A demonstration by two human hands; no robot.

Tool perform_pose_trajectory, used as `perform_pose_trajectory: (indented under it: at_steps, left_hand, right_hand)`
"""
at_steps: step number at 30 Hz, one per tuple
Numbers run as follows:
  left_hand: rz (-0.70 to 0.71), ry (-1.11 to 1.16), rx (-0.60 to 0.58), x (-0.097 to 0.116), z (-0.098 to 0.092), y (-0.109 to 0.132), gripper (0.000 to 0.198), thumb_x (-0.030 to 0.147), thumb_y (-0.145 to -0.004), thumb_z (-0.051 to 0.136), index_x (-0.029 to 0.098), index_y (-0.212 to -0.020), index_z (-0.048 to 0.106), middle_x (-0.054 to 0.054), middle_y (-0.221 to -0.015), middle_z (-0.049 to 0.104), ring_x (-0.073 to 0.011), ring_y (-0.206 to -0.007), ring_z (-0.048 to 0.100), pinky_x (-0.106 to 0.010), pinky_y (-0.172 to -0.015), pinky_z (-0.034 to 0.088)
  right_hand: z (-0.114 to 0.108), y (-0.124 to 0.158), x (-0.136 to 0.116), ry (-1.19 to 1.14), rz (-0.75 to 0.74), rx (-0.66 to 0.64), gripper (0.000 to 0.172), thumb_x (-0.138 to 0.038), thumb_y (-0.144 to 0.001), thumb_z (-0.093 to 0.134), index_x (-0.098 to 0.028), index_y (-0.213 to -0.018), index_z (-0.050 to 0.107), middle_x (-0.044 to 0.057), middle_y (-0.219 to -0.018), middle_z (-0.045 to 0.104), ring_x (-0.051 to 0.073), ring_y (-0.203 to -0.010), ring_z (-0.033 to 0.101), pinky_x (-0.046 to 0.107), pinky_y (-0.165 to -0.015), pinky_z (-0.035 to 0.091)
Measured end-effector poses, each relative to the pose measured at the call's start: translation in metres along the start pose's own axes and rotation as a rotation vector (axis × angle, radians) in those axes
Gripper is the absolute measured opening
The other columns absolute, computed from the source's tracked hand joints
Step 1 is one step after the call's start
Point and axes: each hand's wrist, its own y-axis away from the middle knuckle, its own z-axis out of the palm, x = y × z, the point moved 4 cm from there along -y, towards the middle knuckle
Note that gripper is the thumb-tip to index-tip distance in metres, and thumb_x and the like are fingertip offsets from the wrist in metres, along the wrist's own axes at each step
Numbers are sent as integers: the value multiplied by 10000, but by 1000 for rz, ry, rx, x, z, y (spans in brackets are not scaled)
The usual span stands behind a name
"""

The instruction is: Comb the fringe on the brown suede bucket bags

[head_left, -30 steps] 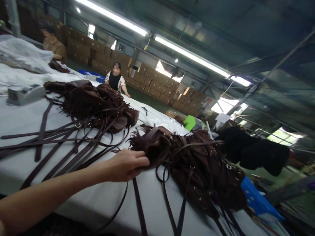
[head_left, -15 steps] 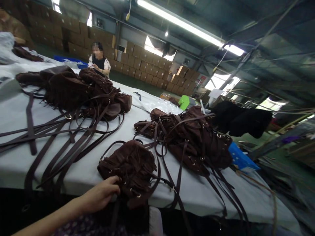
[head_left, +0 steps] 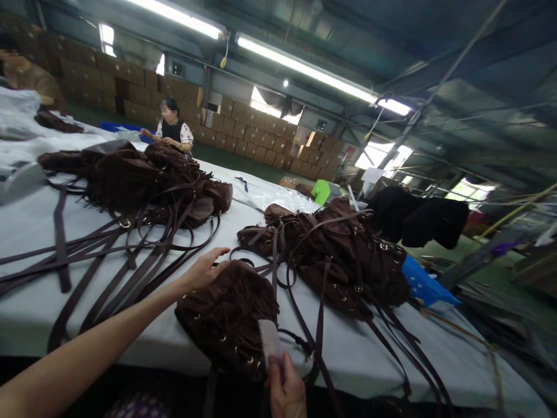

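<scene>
A dark brown fringed bag point(head_left: 226, 313) with metal eyelets lies at the table's near edge in front of me. My left hand point(head_left: 206, 271) is at its far left edge, fingers stretched out and apart; whether they touch the leather I cannot tell. In my right hand point(head_left: 285, 386) is a pale comb point(head_left: 270, 338), its toothed side facing left. The comb is over the bag's right side, by the fringe. A thin dark strap with a buckle runs out to the right of the bag.
A heap of brown bags point(head_left: 126, 174) lies at left, long straps trailing to the near edge. Another pile point(head_left: 348, 255) stands at right, beside a blue bag or sheet point(head_left: 426, 281). A co-worker point(head_left: 174, 128) is across the white table point(head_left: 248, 217); another person point(head_left: 30, 72) is far left.
My left hand has let go of the bag's near left side and moved up to its far edge. My right hand has come into view with the comb. The view has tilted up slightly.
</scene>
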Motion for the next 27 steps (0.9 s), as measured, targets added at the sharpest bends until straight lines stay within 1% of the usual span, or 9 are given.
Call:
perform_pose_trajectory:
  at_steps: [3,6,9,11,14,17,20,24,27]
  left_hand:
    - [144,-154,-287,12,47,-38,482,495,-765,657,199,-1144,616,-106,-1157,659,-278,-1119,579,-362,-987,429]
    - [245,-404,-607,12,94,-52,461,454,-662,755,192,-1029,659,-121,-1107,673,-306,-1055,598,-369,-949,431]
    - [221,-559,-731,0,112,-55,369,343,-576,802,189,-887,678,-133,-1010,688,-326,-946,621,-378,-858,454]
    - [181,-574,-710,-7,105,-55,264,290,-607,767,196,-836,678,-121,-942,694,-317,-907,628,-371,-826,455]
    - [114,-598,-662,-12,79,-48,121,309,-702,691,209,-770,679,-97,-825,697,-298,-856,638,-359,-801,455]
    - [-93,-277,-503,-3,42,-32,200,382,-673,734,199,-744,695,-64,-759,702,-268,-787,651,-321,-754,473]
    - [-269,89,-352,18,16,-2,354,488,-643,747,178,-812,718,-42,-784,727,-256,-762,669,-307,-707,505]
    - [-484,330,-332,37,7,49,438,553,-667,727,159,-860,727,-57,-805,743,-282,-798,691,-350,-729,536]
    - [-656,450,-311,29,12,82,457,557,-670,740,142,-860,726,-74,-837,750,-270,-821,694,-348,-804,528]
  right_hand:
    - [23,19,20,-26,72,20,518,-674,-759,529,-230,-966,694,-27,-399,493,202,-388,499,321,-475,437]
    - [42,39,44,-201,289,22,639,-757,-712,533,-197,-1004,629,-24,-429,540,167,-340,479,264,-362,348]
    - [58,54,53,-443,494,-12,772,-830,-628,560,-185,-1051,575,-3,-507,611,135,-323,485,211,-320,299]
    - [63,57,49,-520,560,-78,791,-839,-597,587,-185,-1041,580,-11,-484,599,129,-322,486,201,-326,316]
    - [59,48,33,-521,546,-154,787,-837,-582,608,-181,-1016,590,-28,-442,561,138,-356,505,199,-345,341]
    - [43,19,12,-389,404,-115,732,-829,-647,545,-166,-955,585,-32,-449,539,145,-390,509,216,-371,368]
    - [38,-24,-12,-220,207,-71,647,-785,-721,453,-173,-885,587,-12,-509,564,161,-436,523,250,-407,404]
    - [40,-72,-30,-156,39,-79,450,-634,-739,511,-203,-813,618,32,-760,678,184,-707,625,261,-650,490]
    - [16,-79,-26,-47,60,-28,348,-524,-776,491,-196,-758,606,15,-602,623,181,-568,601,273,-581,468]
